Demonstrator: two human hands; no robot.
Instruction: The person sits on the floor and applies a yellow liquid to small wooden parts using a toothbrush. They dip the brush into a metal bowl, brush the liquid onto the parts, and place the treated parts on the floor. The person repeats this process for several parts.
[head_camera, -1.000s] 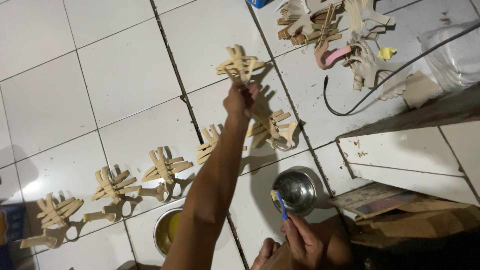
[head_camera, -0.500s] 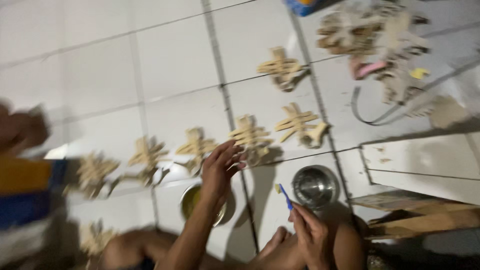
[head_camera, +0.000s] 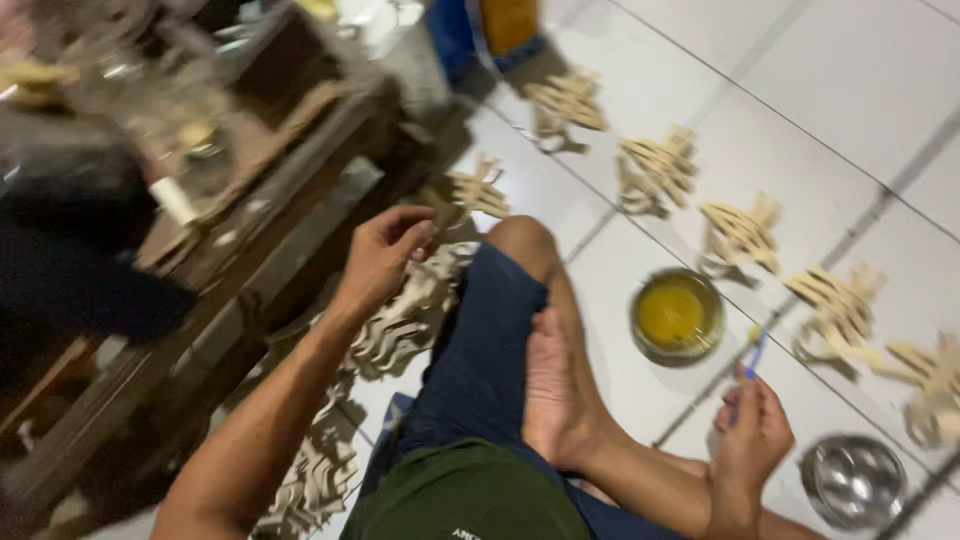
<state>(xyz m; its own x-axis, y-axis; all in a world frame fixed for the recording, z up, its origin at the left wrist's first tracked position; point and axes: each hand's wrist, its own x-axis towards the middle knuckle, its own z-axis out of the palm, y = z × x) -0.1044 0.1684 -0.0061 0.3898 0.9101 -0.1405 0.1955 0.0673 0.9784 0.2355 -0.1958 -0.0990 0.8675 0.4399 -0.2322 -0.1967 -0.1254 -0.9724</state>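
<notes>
My left hand (head_camera: 385, 255) reaches out to my left, fingertips pinched on a flat pale wooden cut-out at the top of a pile of similar pieces (head_camera: 405, 320) beside my bent knee; blur hides the grip. Low on the right, my right hand (head_camera: 755, 435) holds a small blue-handled brush (head_camera: 752, 355) upright. Just beyond my foot stands a metal bowl of yellow glue (head_camera: 637, 300). A row of several assembled wooden figures (head_camera: 740, 235) lies on the white tiles behind it.
An empty steel bowl (head_camera: 850, 480) sits at the lower right. A dark wooden bench (head_camera: 260, 200) cluttered with jars and scraps fills the left side. A blue container (head_camera: 480, 30) stands at the top. More cut-outs (head_camera: 320, 470) lie under my left arm.
The view has swung left toward the bench. My left hand has pulled back from the figures on the floor to the pile by my knee. The right hand keeps the brush.
</notes>
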